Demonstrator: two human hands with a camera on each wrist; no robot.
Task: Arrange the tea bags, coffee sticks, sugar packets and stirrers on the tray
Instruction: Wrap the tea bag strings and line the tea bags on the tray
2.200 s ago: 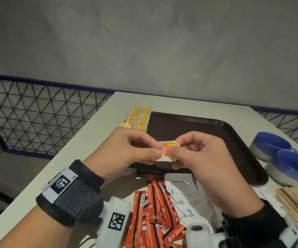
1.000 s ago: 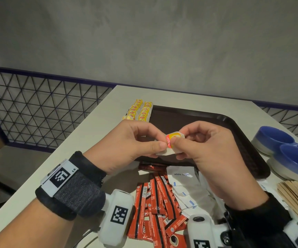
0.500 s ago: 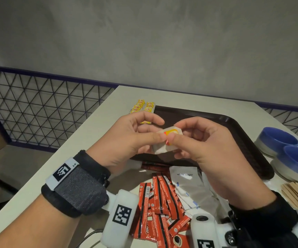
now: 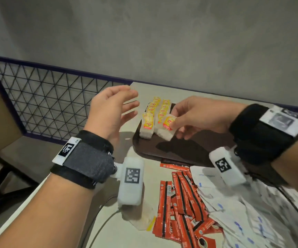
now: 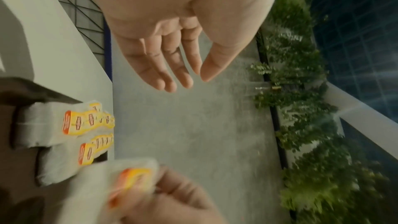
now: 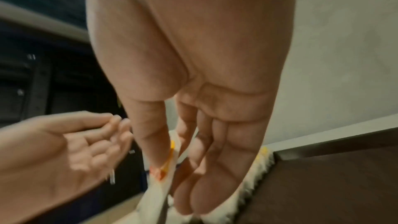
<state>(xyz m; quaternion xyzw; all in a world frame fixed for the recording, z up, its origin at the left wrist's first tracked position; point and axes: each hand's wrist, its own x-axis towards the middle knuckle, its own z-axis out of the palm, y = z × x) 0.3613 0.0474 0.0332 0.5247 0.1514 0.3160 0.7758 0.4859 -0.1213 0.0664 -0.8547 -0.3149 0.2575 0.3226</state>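
My right hand [image 4: 176, 122] pinches a white tea bag with a yellow and red tag [image 4: 168, 127] between thumb and fingers, low over the near left corner of the dark brown tray [image 4: 184, 149]. It sits at the front end of two rows of tea bags [image 4: 151, 115] that stand in that corner. In the right wrist view the tea bag [image 6: 163, 178] hangs under my thumb. My left hand [image 4: 125, 104] hovers empty to the left of the rows with fingers straight. In the left wrist view the left hand [image 5: 178, 77] holds nothing, and the rows of tea bags [image 5: 86, 125] lie below it.
Red coffee sticks [image 4: 182, 203] and white sugar packets [image 4: 243, 215] lie heaped on the table in front of the tray. One loose tea bag [image 4: 141, 217] lies near the coffee sticks. A wire fence [image 4: 46, 104] runs along the table's left side.
Both hands held the tea bag together above the tray's near edge. My left hand let go and opened. The right hand carried the bag forward and left to the rows.
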